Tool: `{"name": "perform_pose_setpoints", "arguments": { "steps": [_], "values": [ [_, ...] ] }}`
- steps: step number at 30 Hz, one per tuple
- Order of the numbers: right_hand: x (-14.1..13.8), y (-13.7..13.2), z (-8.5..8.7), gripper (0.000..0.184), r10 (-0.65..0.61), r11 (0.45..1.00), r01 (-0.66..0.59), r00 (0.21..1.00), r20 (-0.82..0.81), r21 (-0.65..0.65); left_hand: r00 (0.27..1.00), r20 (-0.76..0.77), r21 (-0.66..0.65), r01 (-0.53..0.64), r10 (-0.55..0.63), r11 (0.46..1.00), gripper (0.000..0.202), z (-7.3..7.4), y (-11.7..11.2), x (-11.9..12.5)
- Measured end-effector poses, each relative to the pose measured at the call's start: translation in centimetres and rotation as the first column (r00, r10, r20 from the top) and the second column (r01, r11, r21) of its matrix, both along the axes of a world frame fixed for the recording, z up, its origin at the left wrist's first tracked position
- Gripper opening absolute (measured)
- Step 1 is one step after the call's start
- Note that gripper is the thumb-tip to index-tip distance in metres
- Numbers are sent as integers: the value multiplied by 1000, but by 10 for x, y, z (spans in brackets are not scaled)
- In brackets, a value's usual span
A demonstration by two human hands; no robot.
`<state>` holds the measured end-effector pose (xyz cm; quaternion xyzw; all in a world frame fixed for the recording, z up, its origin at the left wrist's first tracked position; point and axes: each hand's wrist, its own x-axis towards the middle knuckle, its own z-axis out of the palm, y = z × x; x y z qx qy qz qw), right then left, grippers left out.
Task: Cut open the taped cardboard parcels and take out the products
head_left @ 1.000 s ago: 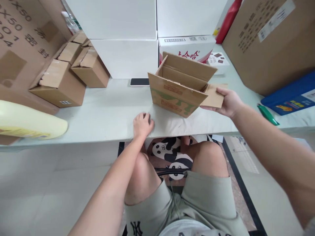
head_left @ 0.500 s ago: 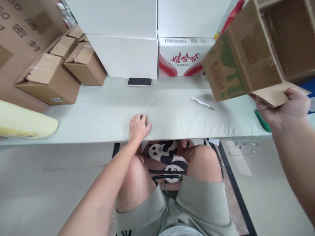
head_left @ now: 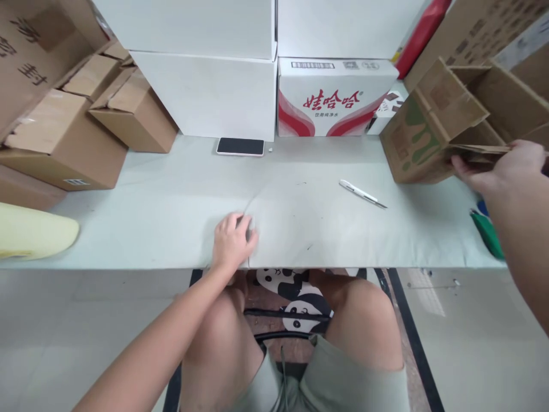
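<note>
My right hand (head_left: 512,171) grips a flap of an open cardboard box (head_left: 414,140) with a green print, at the right of the table. The box is tilted, and its flaps stand up around inner cardboard walls. Curled on the cloth near the front edge, my left hand (head_left: 234,243) has a dark patch under its fingers; what it is I cannot make out. Between the hands lies a white craft knife (head_left: 362,193) with its blade out. A green object (head_left: 488,233) lies under my right forearm, partly hidden.
A phone (head_left: 240,146) lies before stacked white boxes (head_left: 201,94), beside a red-and-white carton (head_left: 328,103). Brown cartons (head_left: 90,140) and a pale yellow roll (head_left: 36,232) stand at the left. A red object (head_left: 422,37) and a large carton (head_left: 476,28) are at the back right.
My right hand has lowered the cardboard box toward the table at the right, turning it more upright. The view has shifted a little; my left hand stays on the table.
</note>
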<state>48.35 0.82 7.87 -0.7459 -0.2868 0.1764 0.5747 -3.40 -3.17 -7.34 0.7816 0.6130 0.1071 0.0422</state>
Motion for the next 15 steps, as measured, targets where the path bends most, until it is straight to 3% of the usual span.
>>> {"name": "perform_pose_setpoints", "arguments": {
  "steps": [3, 5, 7, 9, 12, 15],
  "values": [
    [-5, 45, 7, 69, -101, 995, 103, 970, -221, -2, 1000, -5, -7, -8, 8, 1000, 43, -1, 1, -1],
    [-12, 74, 8, 77, -9, 999, -4, 952, -305, -44, 1000, -6, -13, -16, 16, 1000, 43, -3, 2, -2],
    [-20, 96, 2, 86, 83, 972, -147, 945, -317, -186, 1000, -3, -14, -20, 20, 1000, 43, -5, 2, -4],
    [-31, 106, -11, 75, 114, 923, -202, 957, -268, -328, 1000, 5, -8, -21, 21, 1000, 42, -6, 2, -6],
    [-59, 86, -40, 47, 185, 900, -224, 973, -137, -375, 1000, 13, -3, -20, 20, 1000, 42, -7, 2, -5],
    [-108, 30, -72, 31, 389, 865, -367, 921, -2, -342, 1000, 16, -22, -26, 26, 999, 41, -3, 0, 1]
  ]
}}
